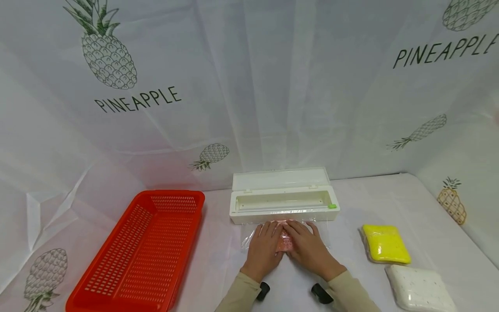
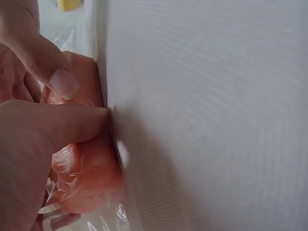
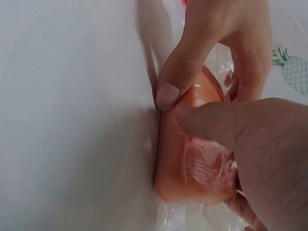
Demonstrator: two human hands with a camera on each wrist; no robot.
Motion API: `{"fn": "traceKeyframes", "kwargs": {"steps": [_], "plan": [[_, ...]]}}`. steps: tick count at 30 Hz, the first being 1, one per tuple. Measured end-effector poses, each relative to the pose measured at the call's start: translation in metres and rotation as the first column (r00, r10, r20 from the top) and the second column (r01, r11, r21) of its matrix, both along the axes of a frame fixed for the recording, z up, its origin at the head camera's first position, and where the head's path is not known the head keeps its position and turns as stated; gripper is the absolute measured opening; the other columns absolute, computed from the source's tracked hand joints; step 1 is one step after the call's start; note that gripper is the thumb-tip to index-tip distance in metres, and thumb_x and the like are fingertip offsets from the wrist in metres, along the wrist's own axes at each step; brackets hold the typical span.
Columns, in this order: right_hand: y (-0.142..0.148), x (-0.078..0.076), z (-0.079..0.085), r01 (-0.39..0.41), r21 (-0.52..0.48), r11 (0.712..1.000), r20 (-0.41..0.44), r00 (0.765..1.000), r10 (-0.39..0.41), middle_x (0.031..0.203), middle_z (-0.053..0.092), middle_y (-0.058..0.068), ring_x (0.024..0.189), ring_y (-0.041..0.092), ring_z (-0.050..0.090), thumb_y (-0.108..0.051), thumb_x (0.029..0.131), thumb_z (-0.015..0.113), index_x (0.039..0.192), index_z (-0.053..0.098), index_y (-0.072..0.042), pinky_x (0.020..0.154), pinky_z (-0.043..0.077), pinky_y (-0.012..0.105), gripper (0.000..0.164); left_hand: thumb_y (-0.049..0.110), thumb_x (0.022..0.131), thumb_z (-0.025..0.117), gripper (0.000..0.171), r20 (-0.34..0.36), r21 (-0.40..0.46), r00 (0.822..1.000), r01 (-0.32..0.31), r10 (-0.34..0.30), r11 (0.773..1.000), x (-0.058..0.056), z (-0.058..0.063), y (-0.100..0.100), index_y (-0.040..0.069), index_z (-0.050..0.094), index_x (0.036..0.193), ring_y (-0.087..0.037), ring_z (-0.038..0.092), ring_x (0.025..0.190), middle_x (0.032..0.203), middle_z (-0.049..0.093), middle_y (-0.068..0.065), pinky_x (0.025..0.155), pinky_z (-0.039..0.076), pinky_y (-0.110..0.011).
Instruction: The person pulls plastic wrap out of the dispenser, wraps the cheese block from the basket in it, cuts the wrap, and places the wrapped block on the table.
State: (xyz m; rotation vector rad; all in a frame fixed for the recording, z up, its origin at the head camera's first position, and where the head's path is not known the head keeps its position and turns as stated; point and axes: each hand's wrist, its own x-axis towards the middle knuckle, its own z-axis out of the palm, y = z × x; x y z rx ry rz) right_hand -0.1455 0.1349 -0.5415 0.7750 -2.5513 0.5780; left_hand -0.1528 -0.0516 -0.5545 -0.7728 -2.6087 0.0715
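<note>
Both hands are at a soft pinkish-orange block covered in clear plastic film, low on the table. My left hand grips its left half, fingers laid over the top and thumb on the near side. The right hand holds the right half the same way. In the left wrist view the block shows shiny, wrinkled film, with both thumbs close together on it. From the right wrist, the thumbs again meet near the middle of the block. The fingertips at the far side are partly hidden.
Just beyond the hands stands a long white box, lid raised, with a green tab. A red perforated basket is at left. Yellow and white wrapped blocks lie at right. A pineapple-print cloth hangs behind.
</note>
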Motion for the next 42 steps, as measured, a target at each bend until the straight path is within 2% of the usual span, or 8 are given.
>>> {"fn": "traceKeyframes", "kwargs": {"steps": [8,12,17,20,27,33,37,42], "plan": [[0.017,-0.001,0.005,0.066,-0.179,0.982,-0.038,0.997,-0.074,0.134,0.067,0.016,0.125,0.04,0.059,-0.003,0.079,0.087,0.127,0.07,-0.003,0.098,0.035,0.06,0.051,0.04,0.08,0.087,0.069,0.079,0.024,0.997,-0.015,0.013,1.0,0.001,-0.002,0.005,0.019,0.064,0.141,-0.02,0.058,0.134,0.142,0.064,-0.001,0.113,0.045,-0.041],[0.032,-0.008,0.011,0.205,-0.316,0.926,-0.053,0.971,-0.233,0.134,0.062,0.024,0.122,0.048,0.054,0.001,0.078,0.087,0.123,0.067,0.001,0.094,0.036,0.063,0.049,0.04,0.082,0.086,0.065,0.086,0.01,0.996,-0.034,0.033,0.999,0.002,-0.001,0.007,0.02,0.065,0.14,-0.021,0.058,0.134,0.143,0.064,-0.001,0.114,0.044,-0.041],[0.051,-0.02,0.013,0.372,-0.409,0.833,0.095,0.926,-0.366,0.146,0.047,0.034,0.13,0.056,0.042,0.0,0.083,0.087,0.136,0.057,0.009,0.104,0.032,0.071,0.062,0.041,0.084,0.084,0.064,0.091,-0.014,0.995,-0.044,0.046,0.999,0.002,0.0,0.007,0.02,0.064,0.142,-0.021,0.057,0.135,0.145,0.063,-0.001,0.114,0.043,-0.04],[0.059,-0.026,0.012,0.425,-0.406,0.809,0.182,0.905,-0.384,0.151,0.042,0.035,0.134,0.058,0.039,-0.003,0.086,0.085,0.141,0.053,0.009,0.107,0.029,0.074,0.066,0.042,0.085,0.084,0.064,0.09,-0.023,0.995,-0.046,0.048,0.999,0.002,0.0,0.006,0.02,0.064,0.142,-0.021,0.057,0.136,0.145,0.063,-0.001,0.114,0.043,-0.04],[0.071,-0.036,0.005,0.451,-0.38,0.808,0.251,0.891,-0.379,0.153,0.043,0.033,0.134,0.058,0.039,-0.008,0.085,0.088,0.143,0.054,0.007,0.108,0.029,0.074,0.069,0.041,0.082,0.085,0.068,0.068,0.003,0.997,-0.032,0.032,0.999,0.005,-0.001,0.004,0.017,0.063,0.142,-0.023,0.057,0.135,0.144,0.062,-0.004,0.113,0.044,-0.041],[0.077,-0.041,0.002,0.464,-0.353,0.813,0.273,0.882,-0.385,0.153,0.046,0.032,0.135,0.056,0.04,-0.009,0.083,0.09,0.143,0.053,0.008,0.111,0.031,0.072,0.073,0.054,0.078,0.087,0.086,0.081,-0.025,0.996,-0.045,0.046,0.999,0.01,0.004,0.003,0.017,0.057,0.149,-0.025,0.05,0.144,0.153,0.056,-0.006,0.115,0.042,-0.044],[0.079,-0.043,0.001,0.485,-0.348,0.802,0.306,0.868,-0.392,0.154,0.046,0.032,0.137,0.055,0.039,-0.009,0.083,0.09,0.145,0.053,0.008,0.113,0.032,0.071,0.075,0.061,0.074,0.089,0.096,0.022,0.041,1.0,0.002,-0.003,0.999,0.013,0.018,0.009,0.017,0.055,0.152,-0.024,0.049,0.144,0.158,0.051,-0.007,0.113,0.042,-0.043],[0.079,-0.045,-0.002,0.49,-0.363,0.792,0.295,0.867,-0.401,0.153,0.046,0.033,0.136,0.055,0.039,-0.009,0.082,0.091,0.146,0.053,0.007,0.112,0.033,0.072,0.077,0.055,0.082,0.084,0.08,-0.005,0.134,0.998,0.069,-0.069,0.989,0.004,0.048,0.033,0.021,0.057,0.149,-0.021,0.05,0.138,0.151,0.054,-0.001,0.108,0.042,-0.041]]}}
